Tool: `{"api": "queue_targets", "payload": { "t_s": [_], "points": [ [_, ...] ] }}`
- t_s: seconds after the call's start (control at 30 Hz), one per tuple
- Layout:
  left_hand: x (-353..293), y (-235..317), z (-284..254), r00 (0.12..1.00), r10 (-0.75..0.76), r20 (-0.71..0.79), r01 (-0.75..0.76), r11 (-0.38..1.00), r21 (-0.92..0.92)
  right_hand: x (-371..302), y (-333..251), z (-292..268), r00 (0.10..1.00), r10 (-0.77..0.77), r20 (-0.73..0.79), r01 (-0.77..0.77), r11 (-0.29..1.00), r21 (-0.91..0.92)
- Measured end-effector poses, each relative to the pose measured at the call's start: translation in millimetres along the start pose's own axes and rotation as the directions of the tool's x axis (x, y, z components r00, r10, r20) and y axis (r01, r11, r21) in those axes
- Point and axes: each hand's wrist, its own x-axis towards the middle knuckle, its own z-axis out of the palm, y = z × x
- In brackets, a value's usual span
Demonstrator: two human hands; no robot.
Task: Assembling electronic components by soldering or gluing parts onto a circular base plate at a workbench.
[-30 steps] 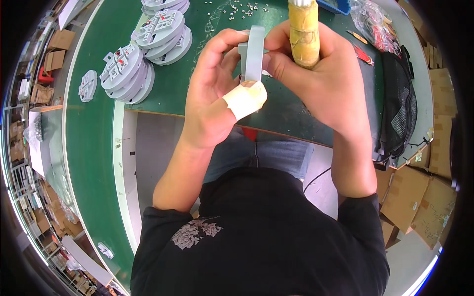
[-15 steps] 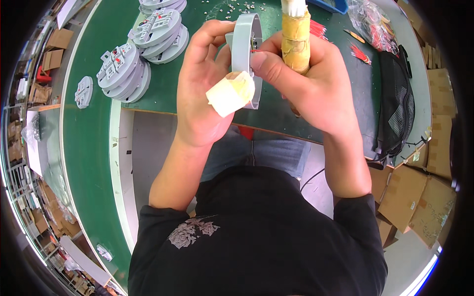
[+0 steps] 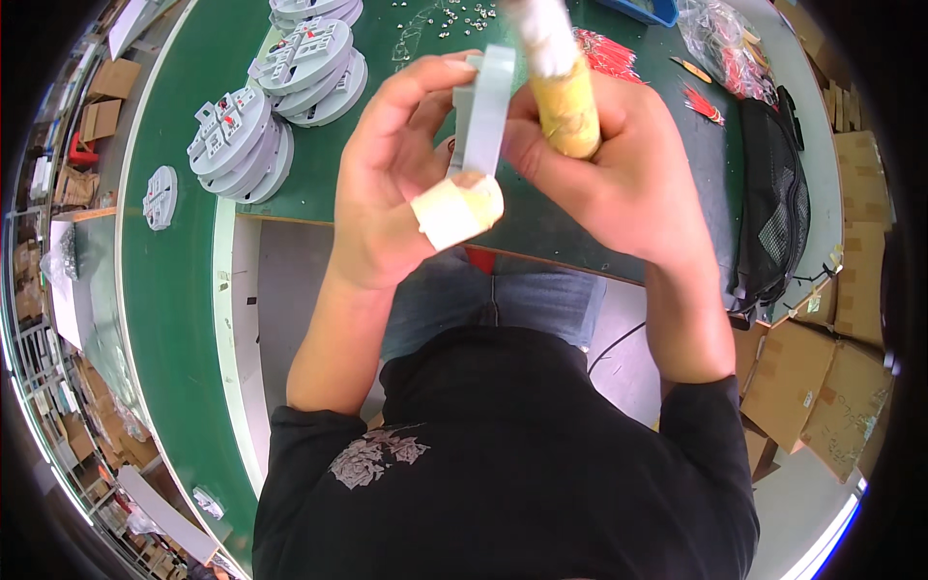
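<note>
Between the fingers and thumb of my left hand [image 3: 372, 203] a round grey plastic housing [image 3: 488, 111] is held on edge above the table. Yellow tape [image 3: 456, 213] wraps that thumb. My right hand [image 3: 633, 169] is closed around a thick tool handle [image 3: 565, 111] bound in yellow tape, with a white upper end smeared by motion. The tool's working end is hidden below my fist, so its kind does not show. My right thumb and fingertips are close to the housing's right side; whether they touch it I cannot tell.
Stacked grey round housings with small red parts [image 3: 230, 126] stand at the left. Small metal pieces [image 3: 469, 19] lie scattered at the back. Red wires [image 3: 607, 56], a blue tray [image 3: 643, 10], a clear plastic bag [image 3: 720, 43] and a black mesh bag [image 3: 773, 193] occupy the right.
The housing has turned, so its inside and the red wire by my right thumb no longer show. My right hand has tilted the handle's top to the left.
</note>
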Motion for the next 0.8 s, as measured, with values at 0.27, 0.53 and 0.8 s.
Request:
{"api": "queue_targets", "payload": {
  "t_s": [0.27,0.53,0.8],
  "points": [
    [-2.5,5.7,-8.1,0.997,-0.067,-0.044,0.065,0.996,-0.054,1.1,-8.4,11.0,0.989,0.143,-0.031,-0.134,0.968,0.210],
    [-6.6,3.5,-12.6,0.998,-0.046,0.042,0.042,0.995,0.092,9.7,-8.7,-2.9,0.978,0.145,0.151,-0.127,0.984,-0.121],
    [-0.3,0.7,-6.5,0.991,-0.093,-0.100,0.072,0.980,-0.188,2.7,2.0,21.7,0.976,0.214,-0.029,-0.198,0.943,0.268]
  ]
}}
